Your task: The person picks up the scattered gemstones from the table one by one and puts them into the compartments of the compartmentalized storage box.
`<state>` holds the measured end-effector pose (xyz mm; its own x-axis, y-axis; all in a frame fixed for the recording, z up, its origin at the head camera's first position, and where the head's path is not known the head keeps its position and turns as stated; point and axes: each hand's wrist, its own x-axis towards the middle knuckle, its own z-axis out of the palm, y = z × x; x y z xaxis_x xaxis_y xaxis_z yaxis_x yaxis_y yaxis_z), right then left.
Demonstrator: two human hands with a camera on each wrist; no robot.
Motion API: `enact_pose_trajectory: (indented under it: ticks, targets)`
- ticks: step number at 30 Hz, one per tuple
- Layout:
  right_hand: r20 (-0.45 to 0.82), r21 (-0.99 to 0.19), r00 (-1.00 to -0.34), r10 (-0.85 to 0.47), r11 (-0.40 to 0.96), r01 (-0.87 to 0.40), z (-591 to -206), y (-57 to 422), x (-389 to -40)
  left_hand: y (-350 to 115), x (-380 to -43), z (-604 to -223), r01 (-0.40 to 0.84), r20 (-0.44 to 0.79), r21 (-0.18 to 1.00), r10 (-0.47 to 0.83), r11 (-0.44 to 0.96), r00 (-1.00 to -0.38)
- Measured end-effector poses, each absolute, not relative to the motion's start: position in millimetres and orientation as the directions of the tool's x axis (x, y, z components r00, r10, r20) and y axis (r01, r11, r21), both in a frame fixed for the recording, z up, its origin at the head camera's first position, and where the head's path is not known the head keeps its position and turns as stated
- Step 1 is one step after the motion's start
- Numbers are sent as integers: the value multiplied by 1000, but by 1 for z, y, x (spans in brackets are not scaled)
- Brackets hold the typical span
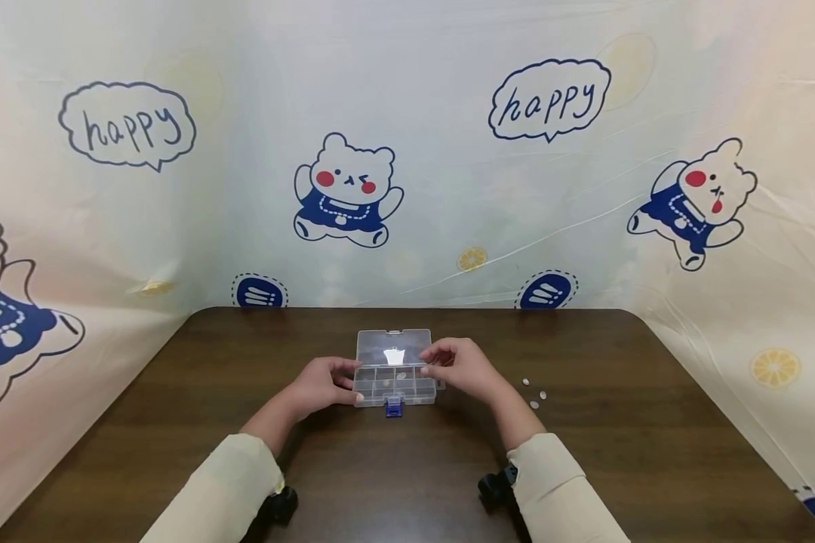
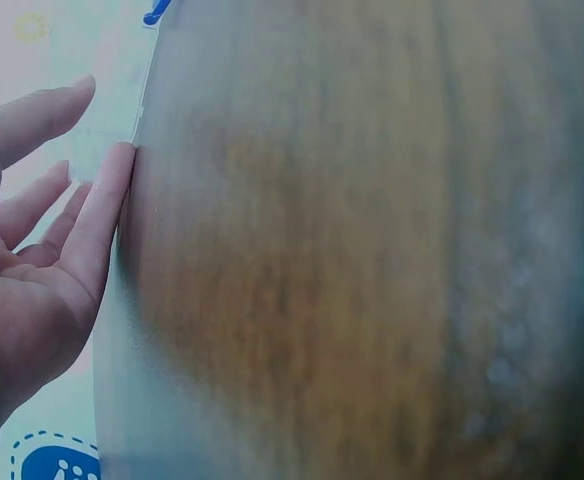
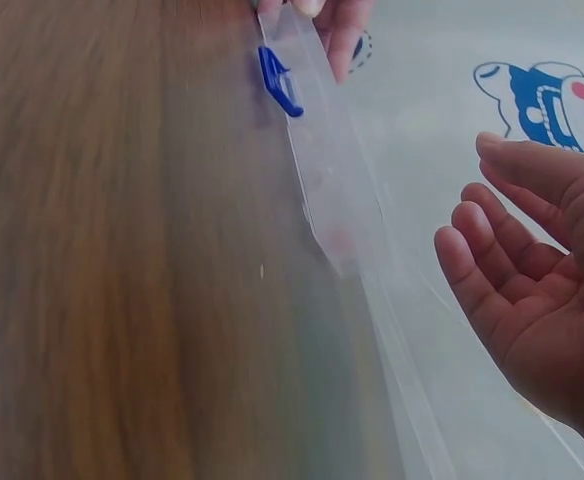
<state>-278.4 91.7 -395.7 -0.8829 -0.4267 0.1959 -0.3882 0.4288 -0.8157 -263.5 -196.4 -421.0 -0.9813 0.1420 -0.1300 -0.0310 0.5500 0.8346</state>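
A clear plastic compartment box (image 1: 414, 394) lies on the table with its lid (image 1: 380, 347) raised at the back and a blue latch (image 1: 394, 408) at the front. A small pale piece (image 1: 401, 375) shows in one compartment. My left hand (image 1: 322, 388) holds the box's left end, thumb at the front corner and fingers towards the hinge. Over the right end is my right hand (image 1: 463, 369), thumb and index finger apart; in the right wrist view its fingers (image 3: 462, 265) are loosely bent and nothing shows between them.
Three small whitish pieces (image 1: 534, 405) lie on the brown table (image 1: 407, 483) to the right of my right hand. A cloth backdrop (image 1: 441, 188) with printed bears hangs behind the table and along its sides.
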Motion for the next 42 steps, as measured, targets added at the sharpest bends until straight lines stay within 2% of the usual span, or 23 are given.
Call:
enact_pose_trajectory:
  ticks: [10, 19, 42]
  targets:
    - [189, -804, -901, -391, 465, -371, -392, 117, -273, -196, -265, -420, -15, -110, 830, 137, 558, -984]
    - [213, -789, -891, -401, 467, -399, -391, 141, -269, -197, -263, -421, -25, -122, 833, 139, 552, -983]
    - [177, -751, -926, -334, 562, -346, -389, 219, -252, -195, -262, -421, -26, -120, 828, 132, 560, -984]
